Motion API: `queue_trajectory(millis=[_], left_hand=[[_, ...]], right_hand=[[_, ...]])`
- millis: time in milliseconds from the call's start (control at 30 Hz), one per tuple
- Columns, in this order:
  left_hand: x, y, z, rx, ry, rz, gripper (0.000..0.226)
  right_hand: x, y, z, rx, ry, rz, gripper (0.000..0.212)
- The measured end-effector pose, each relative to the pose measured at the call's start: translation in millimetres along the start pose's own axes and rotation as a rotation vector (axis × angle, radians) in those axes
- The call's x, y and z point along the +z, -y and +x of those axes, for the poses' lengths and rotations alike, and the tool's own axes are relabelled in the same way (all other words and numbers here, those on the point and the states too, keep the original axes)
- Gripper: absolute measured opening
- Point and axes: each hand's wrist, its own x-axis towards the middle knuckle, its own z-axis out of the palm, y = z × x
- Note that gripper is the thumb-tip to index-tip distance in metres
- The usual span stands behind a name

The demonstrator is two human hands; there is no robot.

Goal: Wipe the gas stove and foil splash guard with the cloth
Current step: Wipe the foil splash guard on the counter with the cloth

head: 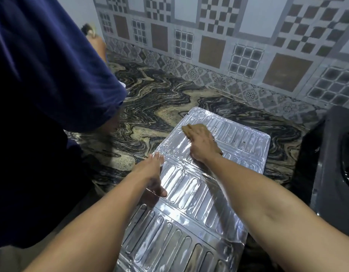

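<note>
While the foil splash guard (191, 197) lies flat on the swirl-patterned worktop (150, 99), the right hand (203, 143) presses a brown cloth (187, 130) onto its far panel, fingers closed over the cloth; the left hand (153, 173) rests flat and spread on the guard's left edge. Right of the guard stands the black gas stove (330, 154), and a person in blue (42, 85) stands to its left

One foil guard (191, 195) lies on one marble counter (150, 99). One cloth (188, 131) and two hands are on it, left (153, 173) and right (202, 143). One black stove (327, 154) and one second person (48, 75) are present.
</note>
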Motion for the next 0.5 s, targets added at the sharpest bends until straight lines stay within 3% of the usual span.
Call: queue_trajectory(millis=[133, 200, 300, 367, 500], left_hand=[[0, -2, 1, -0.026, 0.026, -0.041, 0.116], [1, -3, 2, -0.038, 0.012, -0.05, 0.113], [4, -1, 3, -0.035, 0.004, -0.085, 0.127], [5, 0, 2, -0.023, 0.003, -0.104, 0.13], [3, -1, -2, -0.026, 0.013, -0.116, 0.119]], right_hand=[[7, 15, 1, 0.087, -0.04, -0.003, 0.081], [17, 34, -12, -0.057, 0.013, 0.021, 0.072], [22, 34, -16, -0.191, 0.089, 0.007, 0.061], [18, 15, -2, -0.05, 0.02, 0.045, 0.059], [-20, -10, 2, 0.34, -0.147, 0.232, 0.028]])
